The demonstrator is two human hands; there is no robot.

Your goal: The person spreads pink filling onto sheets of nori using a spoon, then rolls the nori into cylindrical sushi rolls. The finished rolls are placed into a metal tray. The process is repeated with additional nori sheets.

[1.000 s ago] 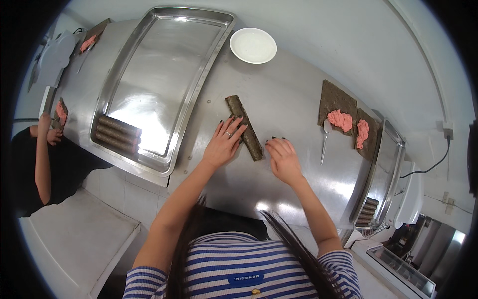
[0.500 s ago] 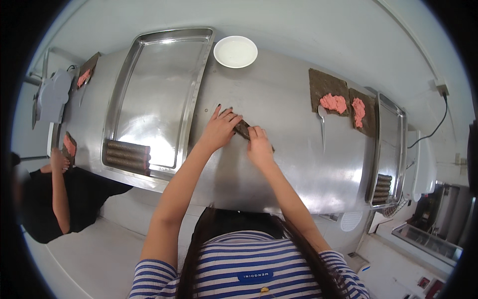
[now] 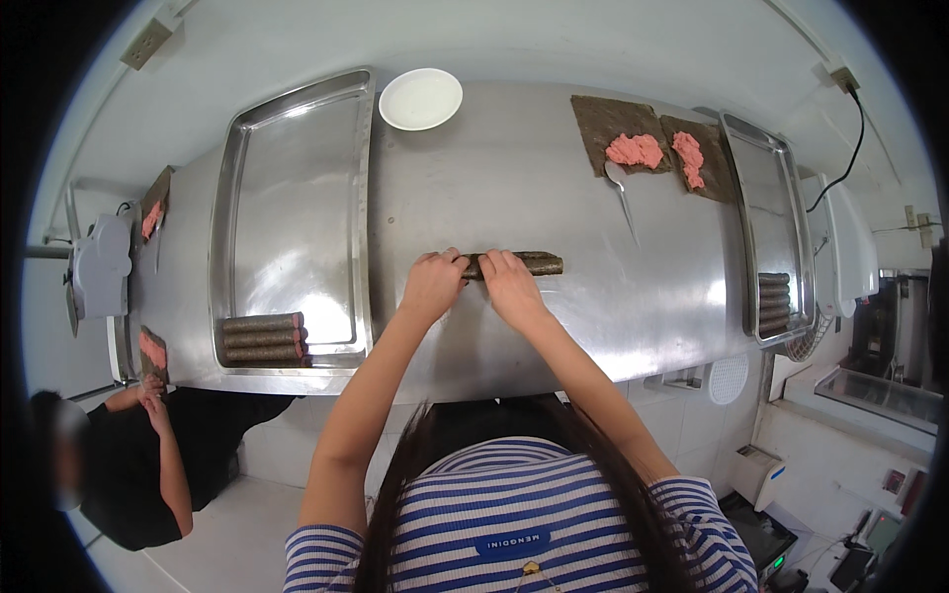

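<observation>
Seaweed roll [image 3: 543, 264] lies crosswise under left hand [image 3: 432, 285] and right hand [image 3: 513, 287], fingers curled onto it; right end protruding, left end hidden

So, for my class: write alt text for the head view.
The left hand and right hand hold a dark roll on a metal table. A tray with more rolls is at left, dark sheets with pink paste at right.

Wall socket [image 3: 145, 44], black cable [image 3: 857, 133]; at left, perhaps a white slicer [image 3: 101, 267].
</observation>
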